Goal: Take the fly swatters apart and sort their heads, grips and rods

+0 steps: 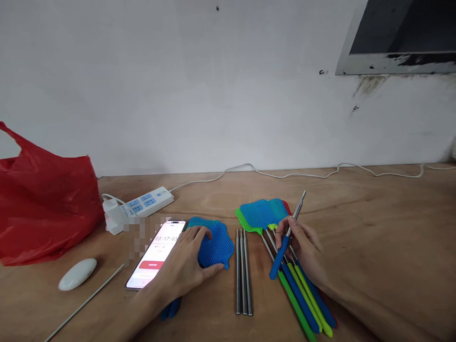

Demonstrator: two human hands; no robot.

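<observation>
My left hand (187, 259) is curled over a pile of loose blue fly swatter heads (215, 242), index finger on top and thumb at the neck of the upper head. My right hand (302, 244) grips a blue handle (280, 259) with a metal telescopic rod (299, 206) pointing up and away. Below that hand lie several assembled fly swatters (297, 304) with green, blue and yellow-green handles and mesh heads (263, 213) fanned at the far end. Bare metal rods (244, 275) lie side by side between the hands. Blue handles (171, 308) show partly under my left forearm.
A lit phone (153, 261) with a running timer lies beside my left hand. Further left are a white oval case (77, 274), a thin cable (85, 301), a power strip (153, 204) with a charger, and a red plastic bag (50, 204). A white cord (285, 176) runs along the wall.
</observation>
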